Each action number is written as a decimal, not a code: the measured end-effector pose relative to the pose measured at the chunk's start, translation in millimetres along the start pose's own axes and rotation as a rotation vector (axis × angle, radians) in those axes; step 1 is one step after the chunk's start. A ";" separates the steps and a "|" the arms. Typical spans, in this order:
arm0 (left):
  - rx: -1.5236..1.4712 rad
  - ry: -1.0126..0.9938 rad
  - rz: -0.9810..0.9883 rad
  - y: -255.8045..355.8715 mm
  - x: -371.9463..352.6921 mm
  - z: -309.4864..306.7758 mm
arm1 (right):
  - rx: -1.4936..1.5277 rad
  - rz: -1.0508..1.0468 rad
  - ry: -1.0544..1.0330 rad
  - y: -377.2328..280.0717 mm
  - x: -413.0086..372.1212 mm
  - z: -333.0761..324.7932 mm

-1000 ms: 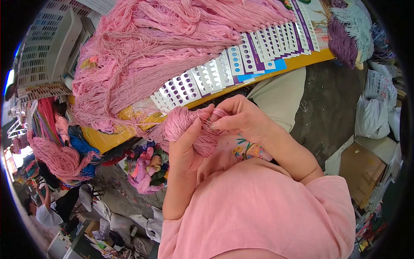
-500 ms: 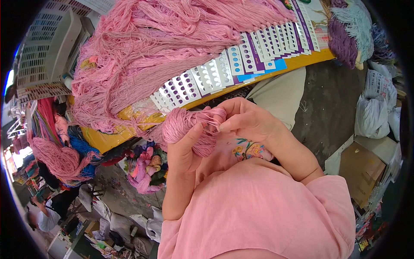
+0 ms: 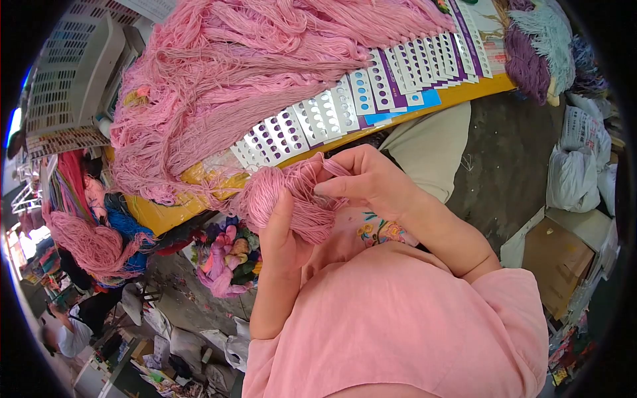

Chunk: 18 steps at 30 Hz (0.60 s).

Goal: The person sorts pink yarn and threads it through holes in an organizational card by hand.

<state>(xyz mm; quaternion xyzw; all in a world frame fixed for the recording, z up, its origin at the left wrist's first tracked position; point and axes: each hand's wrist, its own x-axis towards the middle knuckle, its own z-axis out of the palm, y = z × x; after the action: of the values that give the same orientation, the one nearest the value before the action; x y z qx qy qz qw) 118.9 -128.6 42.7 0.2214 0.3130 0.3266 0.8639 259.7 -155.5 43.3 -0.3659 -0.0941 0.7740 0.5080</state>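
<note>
A bundle of pink embroidery thread [image 3: 302, 205] is held in front of my body, near the table edge. My left hand [image 3: 282, 232] is closed around its lower left side, with the thumb laid over the strands. At the bundle's upper right, my right hand [image 3: 365, 179] pinches some of the strands between thumb and fingers. Some of its fingertips are hidden behind the thread. Long pink thread skeins [image 3: 219, 86] lie heaped on the table just beyond my hands.
White punched thread cards [image 3: 325, 116] line the edge of the yellow table [image 3: 166, 212]. Purple and pale blue skeins [image 3: 537, 46] hang at the right. Coloured thread bundles [image 3: 229, 259] sit low on the left. A cardboard box [image 3: 554, 265] stands at right; another person [image 3: 73, 331] is far left.
My right hand has shifted slightly up and left over the bundle. The strands it pulled out taut before now lie closer against the bundle, which looks looser and wider.
</note>
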 end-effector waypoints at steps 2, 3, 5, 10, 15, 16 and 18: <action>-0.008 -0.028 -0.040 -1.1 0.4 -3.3 | -0.043 -0.029 -0.022 0.8 1.9 2.2; -0.007 -0.029 -0.041 -1.1 0.8 -3.2 | -0.037 -0.031 0.001 1.7 2.9 2.2; -0.065 -0.029 -0.024 -0.7 1.8 -3.0 | -0.029 -0.031 0.023 3.4 3.7 1.0; -0.020 0.088 -0.035 1.0 5.0 1.9 | 0.055 -0.051 -0.050 4.3 2.1 -6.9; -0.072 0.188 -0.052 1.0 7.2 3.1 | 0.085 -0.057 -0.033 6.7 4.3 -11.1; -0.104 0.195 -0.069 1.1 7.2 0.5 | 0.103 -0.052 -0.053 5.4 3.8 -10.7; -0.137 0.204 -0.086 1.5 7.4 -0.5 | 0.103 -0.056 -0.047 6.3 4.9 -10.9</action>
<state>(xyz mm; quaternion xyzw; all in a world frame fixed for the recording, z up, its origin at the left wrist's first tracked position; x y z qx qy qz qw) 122.3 -122.3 40.3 0.1140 0.3854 0.3309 0.8538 261.4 -156.7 30.0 -0.3182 -0.0761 0.7719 0.5452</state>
